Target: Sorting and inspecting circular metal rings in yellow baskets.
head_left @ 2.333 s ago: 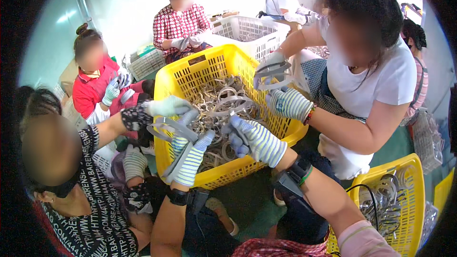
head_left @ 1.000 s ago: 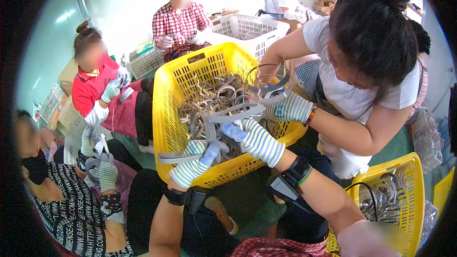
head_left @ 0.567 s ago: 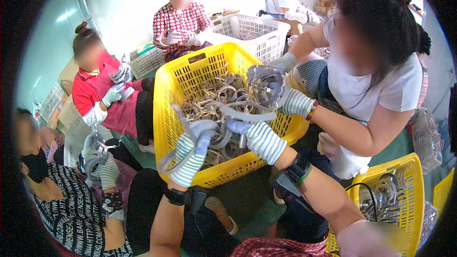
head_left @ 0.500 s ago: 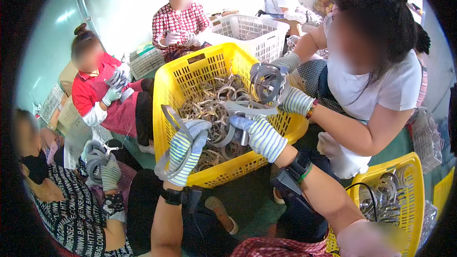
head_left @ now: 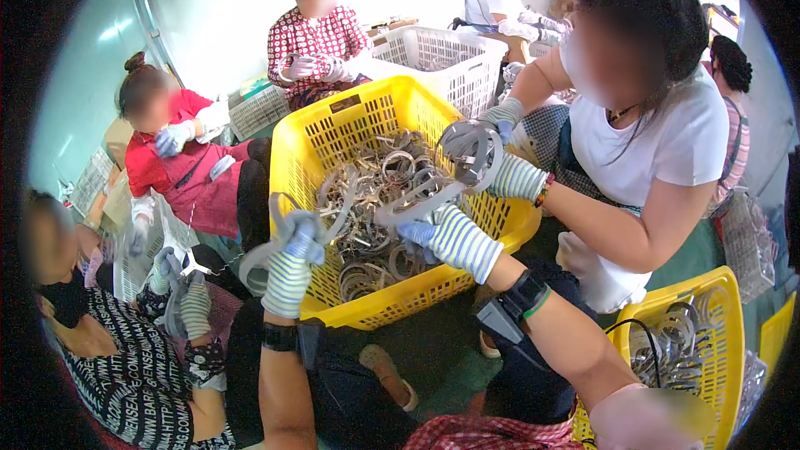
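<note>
My left hand (head_left: 292,260), in a striped glove, is closed around curved grey metal bands that stick out on both sides of the fist at the near left rim of a yellow crate (head_left: 392,304). My right hand (head_left: 454,237), gloved alike, is over the crate's near right part. A long curved grey metal band (head_left: 419,202) rises from its closed fingers. Tangled metal rings and bands (head_left: 392,167) lie in the crate beneath both hands. Just beyond my right hand, a co-worker's gloved hand (head_left: 518,177) grips a bundle of similar rings (head_left: 472,150).
A second yellow crate (head_left: 725,350) with metal rings stands at the lower right. A white crate (head_left: 467,79) is behind the first. Several co-workers sit around, one in red (head_left: 187,162) at the left, one in a white shirt (head_left: 667,167) close on the right.
My left hand has moved left and closed into a fist, its bands turning with it. The band in my right hand has swung left. The co-worker in red has raised one hand and lowered the other.
</note>
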{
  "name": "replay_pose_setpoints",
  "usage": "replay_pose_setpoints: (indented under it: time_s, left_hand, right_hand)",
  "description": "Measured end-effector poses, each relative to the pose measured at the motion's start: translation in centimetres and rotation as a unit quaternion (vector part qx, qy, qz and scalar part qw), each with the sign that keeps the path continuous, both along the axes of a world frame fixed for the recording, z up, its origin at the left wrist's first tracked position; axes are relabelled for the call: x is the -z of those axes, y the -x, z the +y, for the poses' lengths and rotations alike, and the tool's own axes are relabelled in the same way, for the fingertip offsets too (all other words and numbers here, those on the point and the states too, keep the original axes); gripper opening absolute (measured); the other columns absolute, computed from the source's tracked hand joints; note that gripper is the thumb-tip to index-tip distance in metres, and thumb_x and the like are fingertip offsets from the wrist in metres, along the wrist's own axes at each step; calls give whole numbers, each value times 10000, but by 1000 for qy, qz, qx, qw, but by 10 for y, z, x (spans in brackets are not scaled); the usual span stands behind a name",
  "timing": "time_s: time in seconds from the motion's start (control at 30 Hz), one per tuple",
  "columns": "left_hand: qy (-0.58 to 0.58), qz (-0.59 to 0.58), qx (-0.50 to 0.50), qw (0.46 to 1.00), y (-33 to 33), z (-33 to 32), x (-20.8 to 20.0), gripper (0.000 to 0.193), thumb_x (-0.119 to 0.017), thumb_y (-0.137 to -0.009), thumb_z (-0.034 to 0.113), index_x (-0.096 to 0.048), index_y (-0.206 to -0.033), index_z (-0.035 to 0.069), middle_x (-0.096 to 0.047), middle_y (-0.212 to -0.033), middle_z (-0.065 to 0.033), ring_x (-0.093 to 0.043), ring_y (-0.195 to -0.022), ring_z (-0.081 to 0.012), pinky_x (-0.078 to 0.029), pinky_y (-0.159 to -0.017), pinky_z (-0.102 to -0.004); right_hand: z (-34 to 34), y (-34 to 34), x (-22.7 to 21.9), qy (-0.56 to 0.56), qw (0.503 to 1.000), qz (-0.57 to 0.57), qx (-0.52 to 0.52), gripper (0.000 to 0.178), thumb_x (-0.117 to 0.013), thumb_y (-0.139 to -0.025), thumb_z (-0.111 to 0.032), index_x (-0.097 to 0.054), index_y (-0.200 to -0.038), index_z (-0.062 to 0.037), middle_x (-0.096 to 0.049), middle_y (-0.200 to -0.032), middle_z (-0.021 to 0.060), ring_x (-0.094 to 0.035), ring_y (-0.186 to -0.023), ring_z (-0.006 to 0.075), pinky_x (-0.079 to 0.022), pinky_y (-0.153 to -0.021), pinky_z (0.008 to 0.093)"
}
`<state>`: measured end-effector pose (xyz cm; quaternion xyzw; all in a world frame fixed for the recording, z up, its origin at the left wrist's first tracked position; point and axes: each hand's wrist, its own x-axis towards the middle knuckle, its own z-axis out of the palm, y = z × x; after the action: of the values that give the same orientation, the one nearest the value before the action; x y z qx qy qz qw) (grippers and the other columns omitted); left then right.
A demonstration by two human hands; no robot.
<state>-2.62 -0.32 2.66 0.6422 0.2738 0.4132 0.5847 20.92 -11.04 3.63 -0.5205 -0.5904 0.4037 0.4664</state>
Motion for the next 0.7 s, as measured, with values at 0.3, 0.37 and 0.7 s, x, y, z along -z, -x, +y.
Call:
replay_pose_setpoints:
  time_s: [0.3,0.37,0.7]
  left_hand:
    - [176,-189,-22,966,-1,7,3,170,-517,-926,278,-528,-910,109,-471,-714,50,-239,-413,-22,-229,-407,-182]
    - [178,-188,-10,966,3,6,3,174,-521,-923,282,-528,-911,109,-484,-725,50,-241,-408,-22,-227,-409,-183]
    - [100,-142,26,984,-6,-14,-6,214,-603,-872,286,-519,-977,119,-516,-792,37,-314,-459,-18,-244,-435,-169]
  right_hand:
    - [9,-10,29,-133,987,-94,-3,327,-628,-824,-174,-562,-1075,23,-653,-877,95,-616,-807,161,-490,-748,299]
    - [-1,-9,8,-153,952,-265,23,354,-635,-815,-200,-558,-1094,4,-653,-921,152,-644,-859,255,-496,-768,324]
    - [-2,-21,3,-153,929,-328,80,277,-669,-776,-198,-621,-1001,-43,-652,-887,157,-641,-824,297,-503,-719,352]
